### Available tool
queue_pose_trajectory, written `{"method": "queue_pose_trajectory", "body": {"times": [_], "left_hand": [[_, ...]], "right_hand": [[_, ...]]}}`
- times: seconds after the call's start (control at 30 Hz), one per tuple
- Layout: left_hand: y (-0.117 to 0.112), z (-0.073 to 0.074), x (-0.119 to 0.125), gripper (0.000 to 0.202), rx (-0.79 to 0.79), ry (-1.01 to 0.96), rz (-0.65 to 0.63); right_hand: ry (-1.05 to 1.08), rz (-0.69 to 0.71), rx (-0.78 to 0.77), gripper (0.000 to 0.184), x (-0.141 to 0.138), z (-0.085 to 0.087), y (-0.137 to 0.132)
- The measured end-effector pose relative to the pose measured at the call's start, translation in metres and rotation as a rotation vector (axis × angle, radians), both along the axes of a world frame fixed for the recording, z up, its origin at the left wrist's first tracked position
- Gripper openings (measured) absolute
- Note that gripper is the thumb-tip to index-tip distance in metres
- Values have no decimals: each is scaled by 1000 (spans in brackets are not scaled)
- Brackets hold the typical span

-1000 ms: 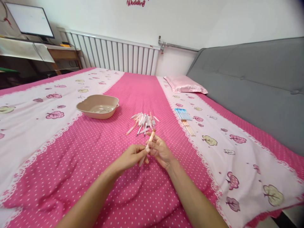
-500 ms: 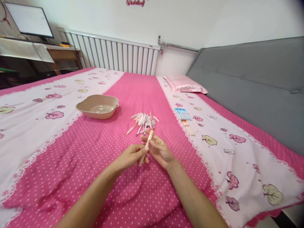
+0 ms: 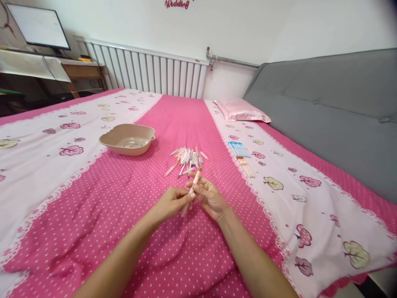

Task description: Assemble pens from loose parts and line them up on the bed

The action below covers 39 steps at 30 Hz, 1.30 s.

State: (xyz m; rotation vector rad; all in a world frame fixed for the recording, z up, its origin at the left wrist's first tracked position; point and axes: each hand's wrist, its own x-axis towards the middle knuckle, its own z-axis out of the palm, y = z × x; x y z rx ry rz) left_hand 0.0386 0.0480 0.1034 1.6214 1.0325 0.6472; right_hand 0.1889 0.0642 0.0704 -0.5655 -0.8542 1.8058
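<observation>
Both my hands are closed on one pale pen (image 3: pixel 196 178) with an orange-brown end, tilted with that end up and away from me. My left hand (image 3: pixel 173 201) pinches its lower part between thumb and fingers. Higher up, the fingers of my right hand (image 3: pixel 210 196) grip the barrel, partly hiding it. Just beyond my hands lies a loose pile of pens (image 3: pixel 187 158), white, pink and grey. Off to the right, a row of blue-topped pens (image 3: pixel 239 150) lies side by side, with several orange-topped pens (image 3: pixel 246 167) lined up below it.
A beige plastic basin (image 3: pixel 127 142) stands left of the pile on the pink dotted bedspread (image 3: pixel 124 231). Farther back are a pink pillow (image 3: pixel 242 110), a grey padded headboard (image 3: pixel 328 103) and a white radiator (image 3: pixel 145 68). A monitor (image 3: pixel 39 27) sits on a desk at far left.
The pen has turned slightly in my hands, and my right fingers have shifted a little around it. The piles and basin stay where they were.
</observation>
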Motion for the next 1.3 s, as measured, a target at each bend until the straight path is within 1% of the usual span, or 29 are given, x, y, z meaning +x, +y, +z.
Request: {"method": "queue_pose_trajectory", "body": {"times": [0.17,0.27,0.43,0.57,0.8,0.93,1.03,1.1,1.2,1.3], "left_hand": [[4,-8,-1,48,131,140,68],[4,-9,-1,49,181,193,98],[1,-6,0,45,234,280,121],[-1,-4,1,44,271,350,173],[-2,-4,3,46,269,367,218],[-1,-5,3,46,226,303,197],[-1,-5,3,48,160,211,133],[-2,-4,4,45,91,109,96],[-3,-1,5,33,-63,-74,86],[-3,1,6,31,-156,-154,98]], "right_hand": [[-21,-28,-5,45,-1,0,1],[-53,-45,-13,46,-1,1,1],[-133,-81,21,45,-1,0,0],[-169,-97,41,44,-1,-1,0],[-164,-113,12,44,-2,-1,0],[-143,-112,-4,46,-3,-2,0],[-118,-110,-31,49,-4,-3,1],[-100,-115,-54,52,-5,-3,1],[-90,-128,-69,57,-6,-4,2],[-107,-126,-51,59,-7,-4,1]]}}
